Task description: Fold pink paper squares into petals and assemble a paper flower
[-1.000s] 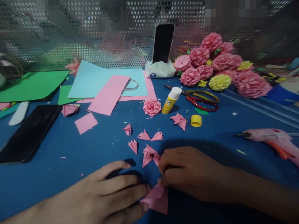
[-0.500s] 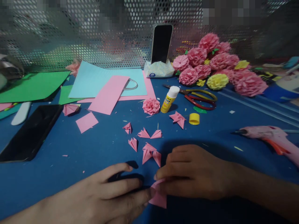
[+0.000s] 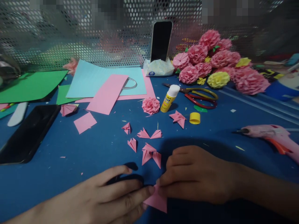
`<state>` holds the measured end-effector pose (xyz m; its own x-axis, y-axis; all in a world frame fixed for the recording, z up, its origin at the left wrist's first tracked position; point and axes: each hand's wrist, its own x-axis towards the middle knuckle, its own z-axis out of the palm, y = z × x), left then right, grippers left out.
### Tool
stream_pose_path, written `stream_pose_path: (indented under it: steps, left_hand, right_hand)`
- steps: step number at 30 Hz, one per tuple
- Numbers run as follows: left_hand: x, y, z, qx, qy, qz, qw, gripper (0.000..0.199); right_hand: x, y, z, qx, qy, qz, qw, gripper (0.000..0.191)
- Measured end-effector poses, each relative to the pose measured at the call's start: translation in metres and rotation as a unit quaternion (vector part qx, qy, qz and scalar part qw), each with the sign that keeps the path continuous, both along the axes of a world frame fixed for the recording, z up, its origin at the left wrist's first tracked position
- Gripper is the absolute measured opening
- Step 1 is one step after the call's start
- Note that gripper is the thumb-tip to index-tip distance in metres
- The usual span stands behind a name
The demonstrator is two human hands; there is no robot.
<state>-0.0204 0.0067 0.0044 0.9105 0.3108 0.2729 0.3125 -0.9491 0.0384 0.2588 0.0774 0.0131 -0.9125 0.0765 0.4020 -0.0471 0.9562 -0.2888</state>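
Note:
A small piece of pink paper lies between my two hands at the front of the table. My left hand pinches its left side near the top, other fingers loosely spread. On its upper right edge my right hand is closed, fingertips pressed on the paper. Just beyond my fingers sit several small folded pink paper pieces. A star-shaped folded paper and a pink paper flower stand farther back, beside an uncapped-looking glue stick.
Scissors, a yellow cap and a pink glue gun lie to the right. Paper flowers are heaped behind. Coloured sheets and a phone are at left; another phone leans on a tissue pack.
The pink paper has shifted slightly and more of its lower part shows between my hands. My hands keep nearly the same places; the view has moved a little.

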Motion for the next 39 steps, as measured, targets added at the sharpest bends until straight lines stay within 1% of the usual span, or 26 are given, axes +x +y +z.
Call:
stream_pose_path:
  steps: [7, 15, 20, 25, 32, 39]
  left_hand:
    - [-0.001, 0.003, 0.002, 0.010, 0.020, -0.022, 1.000, 0.040]
    - [-0.001, -0.006, -0.006, -0.009, 0.002, 0.009, 1.000, 0.034]
    - [0.000, -0.002, -0.002, 0.004, 0.002, 0.001, 1.000, 0.032]
    - [-0.001, 0.004, 0.001, 0.022, 0.014, -0.032, 0.999, 0.031]
    - [-0.002, 0.004, 0.003, 0.030, 0.005, -0.034, 0.999, 0.031]
    - [-0.002, 0.005, 0.002, 0.030, 0.006, -0.038, 0.999, 0.031]
  right_hand:
    - [0.001, 0.000, -0.001, -0.017, 0.002, 0.006, 1.000, 0.022]
    - [0.001, 0.001, -0.002, -0.018, -0.005, 0.009, 1.000, 0.021]
    - [0.001, 0.000, -0.001, -0.008, -0.006, 0.007, 1.000, 0.022]
    - [0.000, -0.001, -0.002, -0.004, -0.005, 0.000, 1.000, 0.017]
    - [-0.001, -0.002, -0.005, -0.007, -0.001, -0.009, 1.000, 0.014]
    - [-0.001, -0.003, -0.004, -0.004, -0.003, -0.016, 1.000, 0.016]
